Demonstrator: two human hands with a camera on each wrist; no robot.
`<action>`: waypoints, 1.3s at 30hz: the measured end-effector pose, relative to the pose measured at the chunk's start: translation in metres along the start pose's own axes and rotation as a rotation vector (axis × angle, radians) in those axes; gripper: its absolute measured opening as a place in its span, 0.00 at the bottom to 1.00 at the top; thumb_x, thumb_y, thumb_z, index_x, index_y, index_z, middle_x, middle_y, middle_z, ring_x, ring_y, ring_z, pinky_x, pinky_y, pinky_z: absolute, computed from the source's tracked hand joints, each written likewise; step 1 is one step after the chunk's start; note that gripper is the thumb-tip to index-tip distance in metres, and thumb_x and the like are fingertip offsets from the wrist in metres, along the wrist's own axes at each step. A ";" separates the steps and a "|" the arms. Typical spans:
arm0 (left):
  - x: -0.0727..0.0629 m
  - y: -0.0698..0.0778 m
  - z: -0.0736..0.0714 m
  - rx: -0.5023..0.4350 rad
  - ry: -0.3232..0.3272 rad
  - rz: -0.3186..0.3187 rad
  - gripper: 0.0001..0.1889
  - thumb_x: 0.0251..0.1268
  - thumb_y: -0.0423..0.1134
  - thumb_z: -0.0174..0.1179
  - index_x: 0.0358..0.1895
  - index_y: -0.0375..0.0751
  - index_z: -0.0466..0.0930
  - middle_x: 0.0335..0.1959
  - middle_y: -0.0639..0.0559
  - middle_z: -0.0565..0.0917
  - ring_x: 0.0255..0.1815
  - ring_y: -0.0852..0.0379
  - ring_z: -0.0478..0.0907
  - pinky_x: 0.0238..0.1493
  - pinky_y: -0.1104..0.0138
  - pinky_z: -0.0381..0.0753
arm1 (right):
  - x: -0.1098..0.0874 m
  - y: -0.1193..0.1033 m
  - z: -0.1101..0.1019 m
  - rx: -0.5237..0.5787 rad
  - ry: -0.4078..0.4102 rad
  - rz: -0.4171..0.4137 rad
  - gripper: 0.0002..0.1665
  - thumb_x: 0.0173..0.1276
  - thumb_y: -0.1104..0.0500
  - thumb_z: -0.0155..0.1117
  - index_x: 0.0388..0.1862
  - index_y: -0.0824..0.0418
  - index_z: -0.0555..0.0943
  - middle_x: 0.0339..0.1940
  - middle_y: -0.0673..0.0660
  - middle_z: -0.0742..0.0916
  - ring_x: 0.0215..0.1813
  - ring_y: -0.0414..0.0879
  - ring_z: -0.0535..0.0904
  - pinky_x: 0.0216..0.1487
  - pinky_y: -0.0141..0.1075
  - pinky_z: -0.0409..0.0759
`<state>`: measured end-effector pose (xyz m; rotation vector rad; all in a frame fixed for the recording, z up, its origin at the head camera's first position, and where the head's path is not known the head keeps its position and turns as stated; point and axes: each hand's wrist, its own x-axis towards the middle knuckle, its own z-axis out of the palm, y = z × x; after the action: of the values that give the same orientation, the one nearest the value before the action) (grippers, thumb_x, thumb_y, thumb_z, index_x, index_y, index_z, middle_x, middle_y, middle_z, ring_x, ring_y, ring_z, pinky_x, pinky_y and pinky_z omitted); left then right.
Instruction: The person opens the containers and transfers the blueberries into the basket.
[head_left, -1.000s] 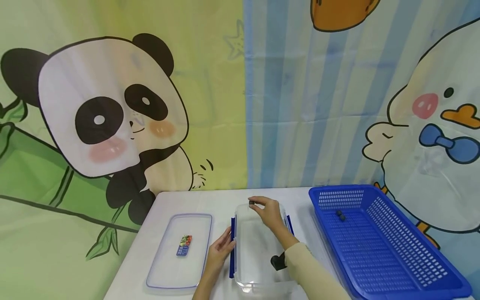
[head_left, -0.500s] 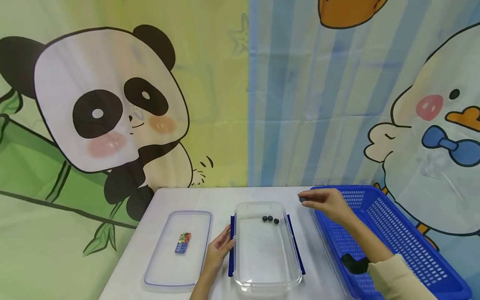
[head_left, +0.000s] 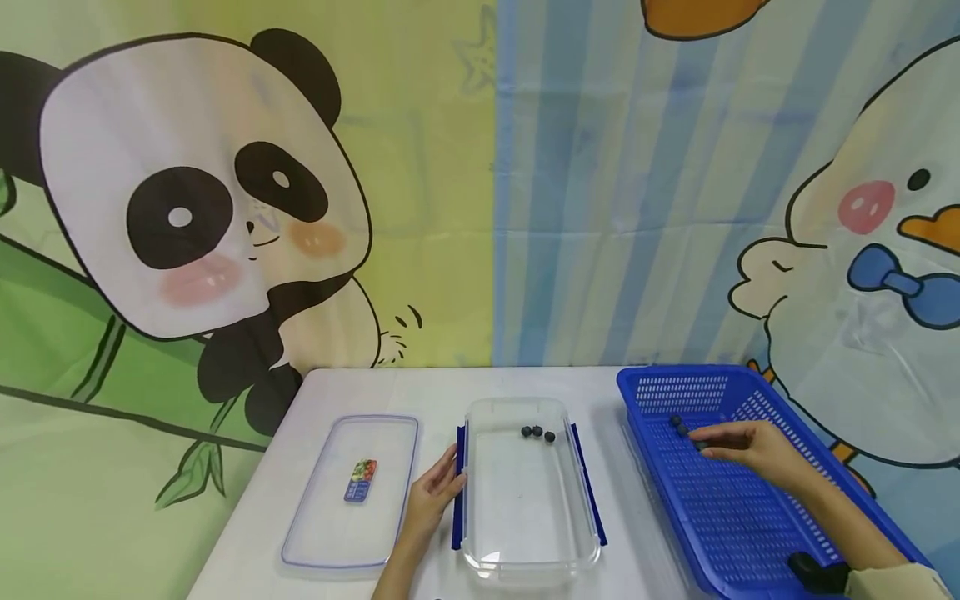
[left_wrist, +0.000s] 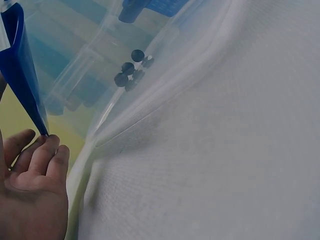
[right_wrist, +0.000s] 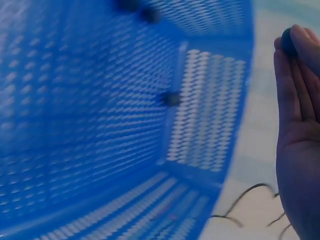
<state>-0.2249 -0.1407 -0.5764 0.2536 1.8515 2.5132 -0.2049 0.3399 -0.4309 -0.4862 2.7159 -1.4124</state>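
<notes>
My right hand (head_left: 765,454) is over the blue basket (head_left: 678,525), pinching a blueberry (right_wrist: 287,43) between thumb and fingertips. Close by in the basket lie two more blueberries (head_left: 679,426); the right wrist view also shows a dark spot (right_wrist: 171,99) beside the basket's end wall. My left hand (head_left: 431,504) rests with loosely bent fingers against the blue side latch (head_left: 458,500) of a clear plastic food container (head_left: 528,521). Inside that container, toward its far end, sit three blueberries (head_left: 537,432), also visible through the wall in the left wrist view.
A clear lid (head_left: 345,533) with a bluish rim lies on the white table (head_left: 420,387) at the left, bearing a colourful label (head_left: 361,481). Behind the table hangs a cartoon curtain (head_left: 427,192). The container stands between lid and basket.
My right hand has moved from above the container's far end rightward into the basket, carrying a blueberry. That uncovered three blueberries in the container. My left hand stays at the latch.
</notes>
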 end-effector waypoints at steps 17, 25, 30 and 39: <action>0.003 0.000 0.000 0.038 -0.009 0.034 0.30 0.60 0.31 0.60 0.65 0.28 0.61 0.68 0.39 0.60 0.63 0.55 0.65 0.59 0.71 0.67 | 0.008 0.088 -0.007 0.279 -0.531 0.173 0.17 0.66 0.66 0.56 0.50 0.78 0.76 0.48 0.72 0.81 0.49 0.50 0.81 0.45 0.34 0.82; 0.002 0.000 -0.002 0.030 -0.019 0.031 0.30 0.60 0.29 0.60 0.64 0.26 0.60 0.68 0.39 0.60 0.63 0.54 0.64 0.59 0.72 0.67 | 0.005 0.103 -0.001 0.388 -0.547 0.286 0.16 0.66 0.67 0.56 0.48 0.79 0.76 0.46 0.67 0.83 0.49 0.54 0.80 0.49 0.44 0.81; 0.003 0.001 -0.003 0.023 -0.017 0.029 0.30 0.60 0.29 0.60 0.64 0.27 0.61 0.68 0.39 0.60 0.63 0.55 0.65 0.59 0.72 0.67 | 0.007 0.100 0.001 0.368 -0.514 0.309 0.16 0.65 0.67 0.58 0.47 0.79 0.77 0.45 0.68 0.83 0.47 0.56 0.81 0.47 0.44 0.82; 0.001 0.000 0.000 0.027 -0.009 0.007 0.30 0.59 0.32 0.61 0.65 0.30 0.62 0.68 0.42 0.61 0.63 0.56 0.65 0.59 0.72 0.67 | 0.003 0.100 -0.004 0.331 -0.455 0.312 0.17 0.64 0.66 0.58 0.46 0.81 0.76 0.43 0.68 0.84 0.45 0.56 0.81 0.45 0.45 0.83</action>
<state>-0.2257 -0.1411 -0.5760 0.2726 1.8851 2.4893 -0.2342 0.3958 -0.5083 -0.2972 2.0493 -1.4165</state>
